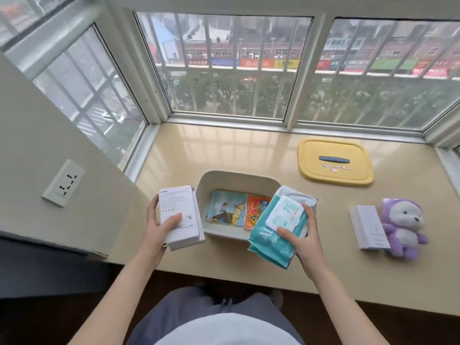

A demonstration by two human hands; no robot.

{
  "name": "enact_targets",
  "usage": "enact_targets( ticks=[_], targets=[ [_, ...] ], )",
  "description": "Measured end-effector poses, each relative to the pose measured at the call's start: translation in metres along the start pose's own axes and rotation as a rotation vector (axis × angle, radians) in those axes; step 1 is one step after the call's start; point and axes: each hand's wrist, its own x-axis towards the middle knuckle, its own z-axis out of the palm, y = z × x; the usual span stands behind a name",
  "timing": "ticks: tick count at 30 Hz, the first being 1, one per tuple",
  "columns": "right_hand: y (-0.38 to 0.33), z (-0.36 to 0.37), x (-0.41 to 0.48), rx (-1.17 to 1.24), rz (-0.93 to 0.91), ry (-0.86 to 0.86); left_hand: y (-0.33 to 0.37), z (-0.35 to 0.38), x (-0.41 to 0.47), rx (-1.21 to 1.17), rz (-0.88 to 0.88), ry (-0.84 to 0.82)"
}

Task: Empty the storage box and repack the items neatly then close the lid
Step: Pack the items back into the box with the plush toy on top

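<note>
A white storage box [236, 177] stands open on the beige window sill. Inside lie a flat blue picture packet [227, 207] and a red-orange packet [254, 211]. My left hand [159, 226] grips a white carton [179, 215] just left of the box. Over the box's right front corner, my right hand [302, 239] holds a stack of teal wipe packs [270, 235], with a small white pack on top. The yellow lid [336, 161], with a dark handle, lies flat at the back right.
A purple and white plush toy [402, 226] and a flat white box [369, 226] lie on the sill to the right. Window frames close off the back and both sides. A wall with a socket [63, 183] stands at the left.
</note>
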Motion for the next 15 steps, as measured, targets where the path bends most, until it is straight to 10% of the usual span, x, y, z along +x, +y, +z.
enact_targets(
  ticks=[15],
  targets=[
    [0.023, 0.090, -0.028, 0.005, 0.038, 0.223, 0.041, -0.067, 0.067, 0.116, -0.098, -0.267]
  ],
)
